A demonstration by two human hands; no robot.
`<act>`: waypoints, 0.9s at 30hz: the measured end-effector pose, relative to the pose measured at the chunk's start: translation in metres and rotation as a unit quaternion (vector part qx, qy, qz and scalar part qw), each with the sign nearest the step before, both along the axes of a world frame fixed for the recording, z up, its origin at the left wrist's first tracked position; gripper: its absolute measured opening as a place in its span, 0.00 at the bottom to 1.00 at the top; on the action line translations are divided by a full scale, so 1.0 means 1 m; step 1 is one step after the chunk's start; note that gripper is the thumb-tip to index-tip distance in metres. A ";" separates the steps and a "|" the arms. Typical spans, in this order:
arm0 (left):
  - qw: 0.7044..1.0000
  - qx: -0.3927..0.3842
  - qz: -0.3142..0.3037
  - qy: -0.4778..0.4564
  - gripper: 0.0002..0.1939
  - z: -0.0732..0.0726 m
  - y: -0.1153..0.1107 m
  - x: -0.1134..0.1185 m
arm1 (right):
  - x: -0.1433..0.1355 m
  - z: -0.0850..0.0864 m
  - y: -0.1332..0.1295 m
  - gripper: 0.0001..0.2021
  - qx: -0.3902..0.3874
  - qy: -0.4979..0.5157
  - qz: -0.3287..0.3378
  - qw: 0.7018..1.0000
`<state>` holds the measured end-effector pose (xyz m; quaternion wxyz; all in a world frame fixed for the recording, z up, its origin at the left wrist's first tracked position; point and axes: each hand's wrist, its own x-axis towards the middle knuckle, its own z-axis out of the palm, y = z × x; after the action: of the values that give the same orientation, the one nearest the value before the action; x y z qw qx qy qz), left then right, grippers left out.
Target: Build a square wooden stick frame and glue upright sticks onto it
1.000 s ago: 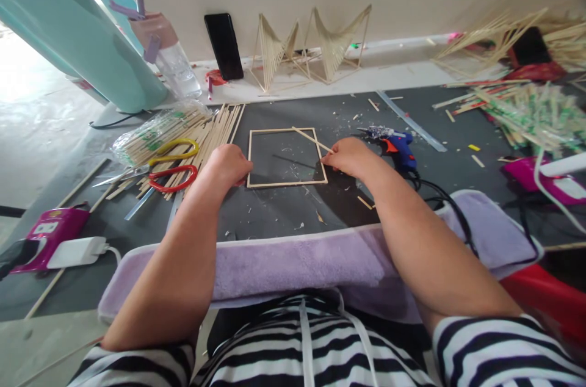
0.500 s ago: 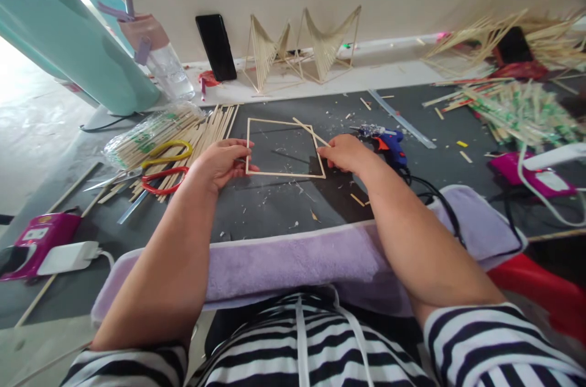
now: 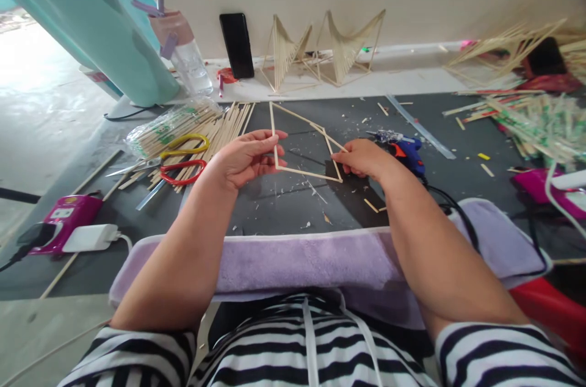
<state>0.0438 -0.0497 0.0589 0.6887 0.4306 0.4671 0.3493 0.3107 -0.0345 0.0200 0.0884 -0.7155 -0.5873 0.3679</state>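
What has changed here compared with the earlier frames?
The left hand has raised the left side of the wooden stick frame, so it now tilts instead of lying nearly flat. The right hand still pinches the frame's right side and an extra stick. The scissors and glue gun stayed put.

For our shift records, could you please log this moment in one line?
left hand: holds wooden-stick frame | right hand: at frame's right side, holds stick | glue gun: on table
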 end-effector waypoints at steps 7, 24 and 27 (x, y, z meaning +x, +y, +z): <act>0.997 -0.001 -0.065 0.030 0.13 0.002 -0.006 0.002 | -0.009 0.012 -0.010 0.10 0.214 -0.070 0.015 0.974; 0.992 -0.006 -0.124 0.029 0.17 -0.013 -0.004 0.009 | -0.060 0.012 -0.058 0.11 0.364 0.063 0.245 0.897; 0.982 -0.015 -0.187 0.026 0.20 -0.014 -0.004 0.007 | -0.060 0.013 -0.057 0.10 0.362 0.069 0.237 0.899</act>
<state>0.0504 -0.0538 0.0447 0.7361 0.5089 0.4008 0.1960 0.2507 -0.0920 0.0326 0.2915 -0.4463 -0.8247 0.1889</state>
